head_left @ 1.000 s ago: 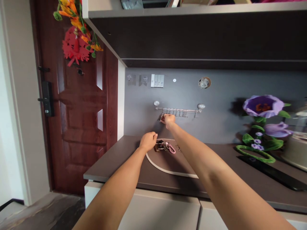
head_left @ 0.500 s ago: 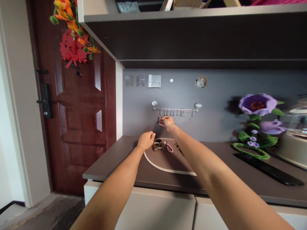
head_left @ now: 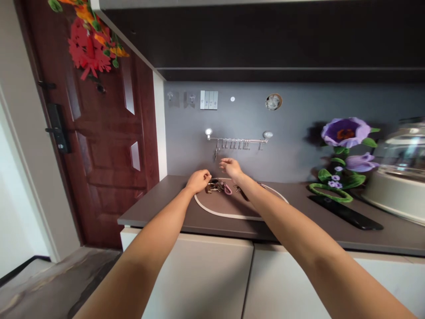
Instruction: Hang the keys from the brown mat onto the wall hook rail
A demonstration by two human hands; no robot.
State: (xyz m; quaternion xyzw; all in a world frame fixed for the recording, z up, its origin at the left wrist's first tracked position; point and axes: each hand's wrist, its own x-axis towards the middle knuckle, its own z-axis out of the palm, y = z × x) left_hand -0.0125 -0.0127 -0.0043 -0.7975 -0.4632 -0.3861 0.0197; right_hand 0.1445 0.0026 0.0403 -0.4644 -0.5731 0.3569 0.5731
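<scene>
The right grip (head_left: 230, 168) is open and empty, its fingers loosely spread, and it hangs in the air above the back edge of the oval mat (head_left: 212, 212). The left grip (head_left: 198, 180) is curled at the mat's left side, right beside a bunch of keys (head_left: 214, 187) with a pink clip (head_left: 227, 190); whether it is closed on anything, I cannot tell. The bunch lies on the mat, which sits on the dark brown table (head_left: 156, 201). Above, on the grey wall (head_left: 186, 133), a single key (head_left: 216, 153) hangs from the left end of a steel hook rail (head_left: 237, 140), well above the mat. Farther right on the table lie a black slab (head_left: 345, 212) and a glass-lidded cooker (head_left: 398, 186). A dark red door (head_left: 102, 133) stands to the left.
</scene>
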